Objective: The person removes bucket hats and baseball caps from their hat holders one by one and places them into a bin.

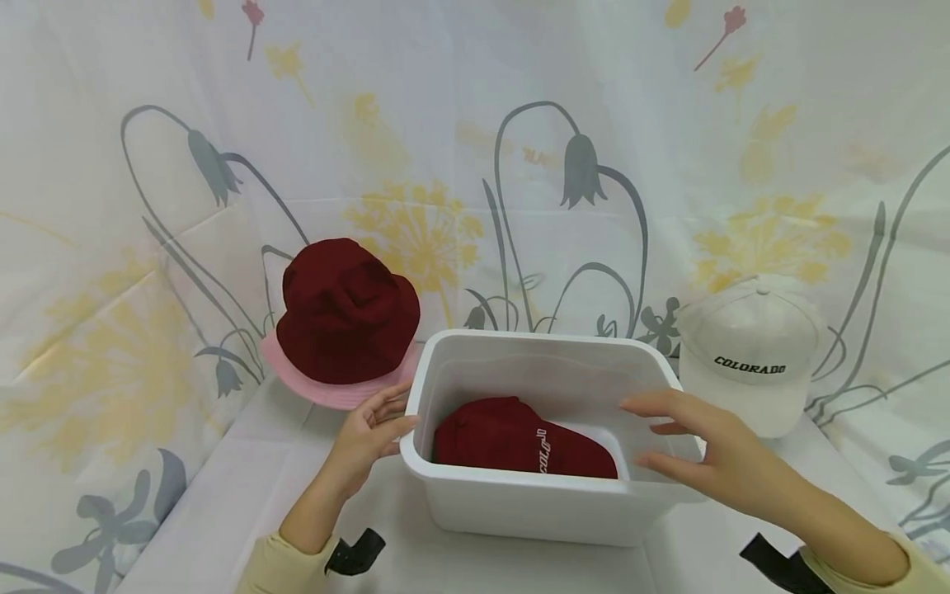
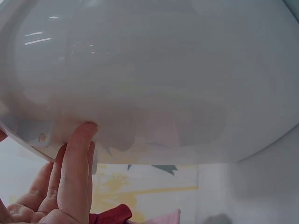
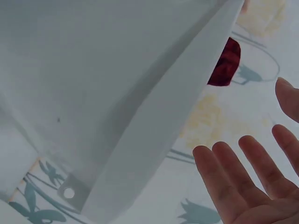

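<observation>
A white plastic bin (image 1: 534,507) stands on the table in front of me in the head view. Inside it lies a dark red cap (image 1: 482,433) with white lettering, partly cut off by the front rim. My left hand (image 1: 364,437) touches the bin's left end, fingers extended. In the left wrist view, fingers (image 2: 74,172) of that hand rest against the outer wall below the rim. Over the bin's right end hovers my right hand (image 1: 712,445), its fingers spread and holding nothing. The right wrist view shows its fingers (image 3: 224,182) apart from the bin wall.
Left of the bin sits a dark red bucket hat (image 1: 341,313) on top of a pink brimmed hat (image 1: 319,394). To the right stands a white cap (image 1: 750,330) lettered COLORADO. A flower-patterned curtain (image 1: 445,124) hangs behind the white table (image 1: 356,511).
</observation>
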